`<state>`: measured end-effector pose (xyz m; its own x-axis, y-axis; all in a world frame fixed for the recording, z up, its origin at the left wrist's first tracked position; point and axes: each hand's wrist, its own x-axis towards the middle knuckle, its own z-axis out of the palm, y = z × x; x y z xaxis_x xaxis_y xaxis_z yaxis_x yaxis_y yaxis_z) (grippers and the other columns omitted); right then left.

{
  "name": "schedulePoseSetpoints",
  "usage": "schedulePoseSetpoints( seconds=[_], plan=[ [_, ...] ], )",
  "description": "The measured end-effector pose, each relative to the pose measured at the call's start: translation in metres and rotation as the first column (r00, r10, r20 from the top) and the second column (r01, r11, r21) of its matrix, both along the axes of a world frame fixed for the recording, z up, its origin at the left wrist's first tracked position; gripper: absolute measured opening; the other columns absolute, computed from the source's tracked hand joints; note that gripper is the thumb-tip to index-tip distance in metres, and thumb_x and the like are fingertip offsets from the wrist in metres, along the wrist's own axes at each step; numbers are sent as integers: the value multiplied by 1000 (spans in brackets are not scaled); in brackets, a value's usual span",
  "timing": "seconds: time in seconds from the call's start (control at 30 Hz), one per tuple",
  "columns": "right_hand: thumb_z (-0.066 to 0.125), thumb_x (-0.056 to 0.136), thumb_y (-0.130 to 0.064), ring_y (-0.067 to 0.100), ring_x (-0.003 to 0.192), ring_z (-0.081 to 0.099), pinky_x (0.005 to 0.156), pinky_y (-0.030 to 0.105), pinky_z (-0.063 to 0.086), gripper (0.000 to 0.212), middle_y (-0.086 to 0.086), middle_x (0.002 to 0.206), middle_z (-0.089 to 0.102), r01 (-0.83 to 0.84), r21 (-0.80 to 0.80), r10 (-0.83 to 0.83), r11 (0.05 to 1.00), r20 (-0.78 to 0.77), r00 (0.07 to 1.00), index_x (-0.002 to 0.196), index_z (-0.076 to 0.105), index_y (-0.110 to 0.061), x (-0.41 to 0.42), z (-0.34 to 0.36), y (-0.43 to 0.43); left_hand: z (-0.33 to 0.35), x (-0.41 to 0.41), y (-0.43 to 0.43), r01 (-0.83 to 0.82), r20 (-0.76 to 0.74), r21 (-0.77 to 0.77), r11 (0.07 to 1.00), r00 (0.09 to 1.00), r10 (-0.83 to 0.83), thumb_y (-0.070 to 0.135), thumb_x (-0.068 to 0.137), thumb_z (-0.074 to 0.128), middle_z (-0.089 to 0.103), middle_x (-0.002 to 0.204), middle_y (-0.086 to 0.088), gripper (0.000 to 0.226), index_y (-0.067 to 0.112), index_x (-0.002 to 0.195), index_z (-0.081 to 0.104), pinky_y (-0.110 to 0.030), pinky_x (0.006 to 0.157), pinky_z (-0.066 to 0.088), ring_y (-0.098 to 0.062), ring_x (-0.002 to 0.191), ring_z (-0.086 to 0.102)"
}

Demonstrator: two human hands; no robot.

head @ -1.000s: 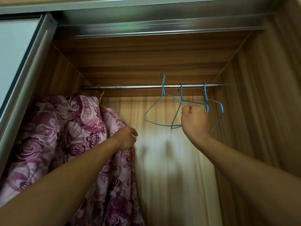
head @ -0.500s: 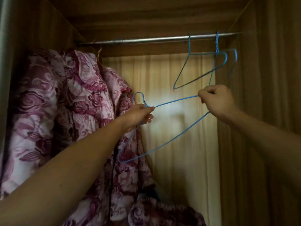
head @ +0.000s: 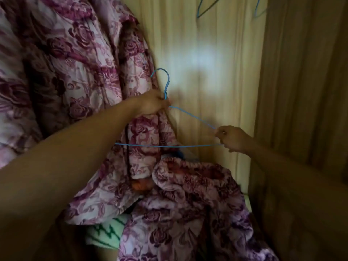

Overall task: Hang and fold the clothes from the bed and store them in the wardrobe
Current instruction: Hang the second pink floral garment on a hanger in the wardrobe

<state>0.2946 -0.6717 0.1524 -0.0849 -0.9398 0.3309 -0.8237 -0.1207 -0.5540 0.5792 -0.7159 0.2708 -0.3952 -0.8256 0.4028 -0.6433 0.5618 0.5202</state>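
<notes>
Left hand (head: 153,103): grips blue wire hanger (head: 194,117) at neck, hook above
Right hand (head: 232,138): pinches its corner
Behind left grip: floral quilt (head: 75,63)

Head-worn view, forward and down, close into wardrobe (head: 301,91)

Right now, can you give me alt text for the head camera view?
A person holds an empty blue wire hanger inside a wooden wardrobe: the left hand grips its neck just below the hook, and the right hand pinches its right corner. Purple floral bedding hangs at left and piles up below, and parts of other blue hangers show at the top.
</notes>
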Motion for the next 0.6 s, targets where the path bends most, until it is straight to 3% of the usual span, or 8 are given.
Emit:
schedulePoseSetpoints(
  seconds=[0.1, 0.17, 0.23, 0.3, 0.4, 0.47, 0.6],
  plan=[
    [45, 106, -34, 34, 117, 60, 85, 31, 43, 39, 18, 130, 63, 74, 184, -32, 980, -221, 975, 131, 59, -8, 4, -49, -8, -21, -7, -5, 20, 190, -70, 997, 982, -6, 22, 101, 58, 42, 55, 4, 40, 17, 62, 53, -15, 43, 29, -2, 44, 37],
    [48, 105, -37, 31, 123, 58, 87, 30, 42, 43, 16, 138, 58, 109, 279, -15, 954, -319, 948, 135, 57, -9, -1, -81, -11, -37, -12, -11, 42, 313, -36, 998, 949, -29, 23, 102, 57, 52, 63, -2, 35, 7, 71, 61, -18, 56, 40, -13, 61, 50],
    [55, 99, -40, 31, 119, 60, 79, 26, 40, 45, 18, 136, 60, 153, 361, -55, 920, -267, 962, 131, 60, -8, -7, -106, -13, -54, -16, -18, 53, 379, -16, 998, 924, -43, 22, 101, 59, 54, 66, 0, 35, 15, 67, 59, -28, 63, 42, -19, 69, 52],
    [56, 98, -39, 30, 110, 62, 76, 25, 37, 43, 19, 130, 62, 136, 369, -59, 920, -213, 975, 125, 62, -5, -14, -120, -18, -69, -21, -22, 65, 400, -23, 998, 915, -50, 23, 100, 60, 50, 66, 7, 37, 24, 64, 51, -27, 63, 37, -13, 65, 49],
    [55, 97, -38, 19, 82, 53, 63, 24, 35, 24, 16, 119, 65, 145, 248, -126, 958, -89, 988, 100, 64, -16, -16, -117, -26, -86, -36, -27, 82, 387, -9, 997, 919, -73, 20, 101, 58, 59, 74, -10, 29, 4, 77, 60, -35, 67, 44, -19, 71, 53],
    [50, 97, -40, 18, 76, 52, 54, 24, 32, 22, 12, 108, 67, 176, 156, -178, 972, -4, 984, 84, 58, -24, -14, -102, -33, -96, -49, -30, 94, 360, -18, 995, 929, -81, 20, 101, 57, 53, 70, -12, 31, -1, 78, 57, -36, 67, 40, -21, 70, 49],
    [55, 91, -39, 24, 85, 65, 65, 30, 45, 24, 2, 86, 71, 166, -23, -158, 986, 208, 965, 82, 71, -22, -8, -71, -41, -115, -79, -34, 123, 214, -6, 992, 970, -119, 26, 101, 59, 48, 64, 1, 34, 12, 70, 55, -30, 61, 37, -12, 59, 44]
  ],
)
